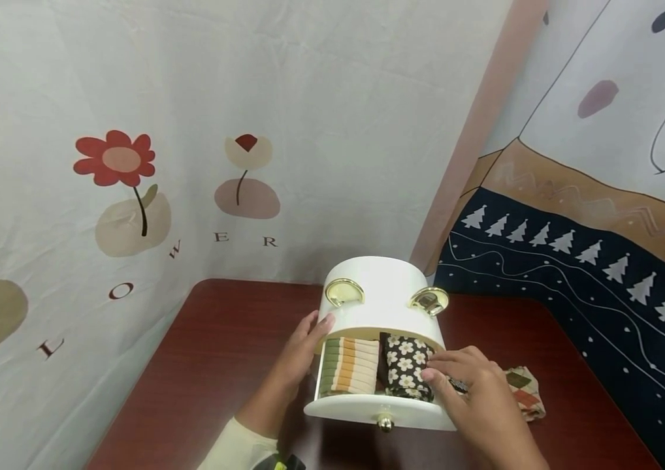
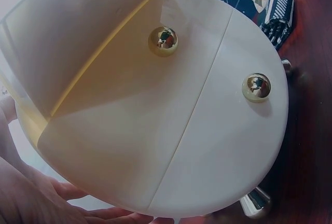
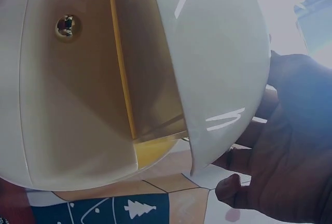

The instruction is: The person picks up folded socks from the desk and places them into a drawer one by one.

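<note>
A white rounded box (image 1: 375,274) has its upper drawer pulled out, with a gold knob (image 1: 386,423) on the drawer front. Inside, on the left, lies a folded ribbed sock (image 1: 349,365) in green, orange and cream stripes. Beside it is a folded black sock (image 1: 405,365) with white flowers. My left hand (image 1: 300,349) rests against the box's left side, fingers fairly straight. My right hand (image 1: 479,385) reaches over the drawer's right edge, and its fingertips touch the flowered sock. In the right wrist view, the right fingers are partly hidden behind the drawer front (image 3: 223,63).
Two gold rings (image 1: 345,292) sit on top of the box. On the dark red table (image 1: 221,352), an argyle-patterned sock (image 1: 525,393) lies right of the box, near a black-and-white patterned one (image 2: 277,16). A printed curtain (image 1: 309,130) hangs behind the table.
</note>
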`<state>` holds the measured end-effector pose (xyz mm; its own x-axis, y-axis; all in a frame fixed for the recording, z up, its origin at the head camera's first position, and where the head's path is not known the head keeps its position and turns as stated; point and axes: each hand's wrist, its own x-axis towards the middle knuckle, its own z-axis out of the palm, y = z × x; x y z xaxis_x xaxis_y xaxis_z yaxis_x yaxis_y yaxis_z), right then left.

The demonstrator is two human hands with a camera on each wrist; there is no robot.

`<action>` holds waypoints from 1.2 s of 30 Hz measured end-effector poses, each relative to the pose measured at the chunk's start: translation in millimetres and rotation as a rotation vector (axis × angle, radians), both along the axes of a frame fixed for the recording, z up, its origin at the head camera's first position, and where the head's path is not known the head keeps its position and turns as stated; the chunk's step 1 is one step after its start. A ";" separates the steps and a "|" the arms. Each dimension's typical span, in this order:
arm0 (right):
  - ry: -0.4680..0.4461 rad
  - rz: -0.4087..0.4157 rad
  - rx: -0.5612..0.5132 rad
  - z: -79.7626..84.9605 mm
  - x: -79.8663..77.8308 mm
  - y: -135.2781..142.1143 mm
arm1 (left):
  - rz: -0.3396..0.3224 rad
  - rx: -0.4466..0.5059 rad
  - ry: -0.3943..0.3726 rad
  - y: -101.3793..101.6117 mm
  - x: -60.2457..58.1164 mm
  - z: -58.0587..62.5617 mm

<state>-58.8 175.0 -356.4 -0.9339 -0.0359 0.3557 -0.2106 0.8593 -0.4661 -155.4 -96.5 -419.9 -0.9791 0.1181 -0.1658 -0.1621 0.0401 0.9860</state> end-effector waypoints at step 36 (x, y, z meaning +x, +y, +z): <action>0.851 0.039 -0.435 -70.4 45.7 -60.5 | -0.018 0.028 0.007 -0.4 -0.1 -0.1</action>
<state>-13.1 114.5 -426.8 -0.3565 0.2341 0.9045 -0.6508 0.6324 -0.4202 -155.5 -96.9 -420.0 -0.9779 0.1400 -0.1551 -0.1545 0.0154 0.9879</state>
